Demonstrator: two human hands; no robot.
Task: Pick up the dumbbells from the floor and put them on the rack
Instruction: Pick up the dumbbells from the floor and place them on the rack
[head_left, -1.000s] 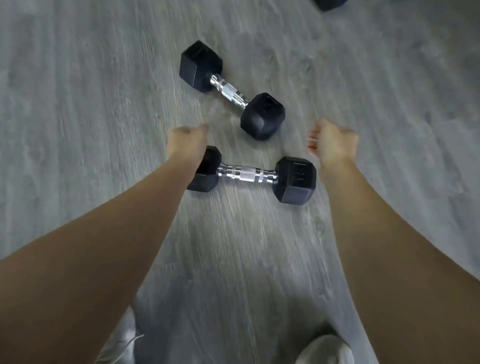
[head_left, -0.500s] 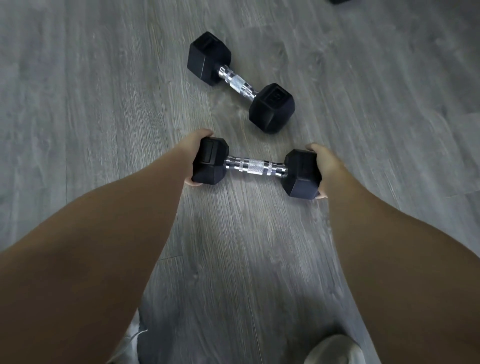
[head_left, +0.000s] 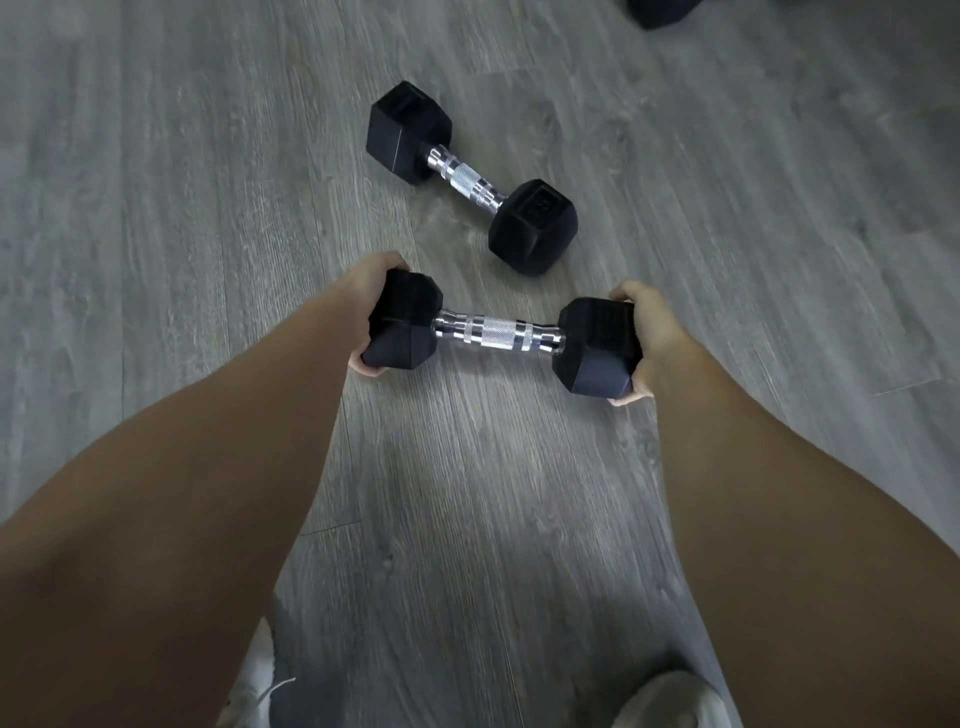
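A black hex dumbbell with a chrome handle (head_left: 500, 333) is held level in front of me, over the grey wood floor. My left hand (head_left: 363, 306) wraps the outer side of its left head. My right hand (head_left: 652, 338) wraps the outer side of its right head. The handle between them is bare. A second, matching dumbbell (head_left: 470, 179) lies on the floor just beyond, angled from upper left to lower right, untouched. No rack is in view.
Part of another black weight (head_left: 657, 13) shows at the top edge, right of centre. My two white shoes (head_left: 670, 701) stand at the bottom edge. Grey plank flooring (head_left: 156, 208) spreads on all sides.
My hands came down from above the near dumbbell and closed on its two heads. The view has shifted slightly; the far dumbbell has stayed put.
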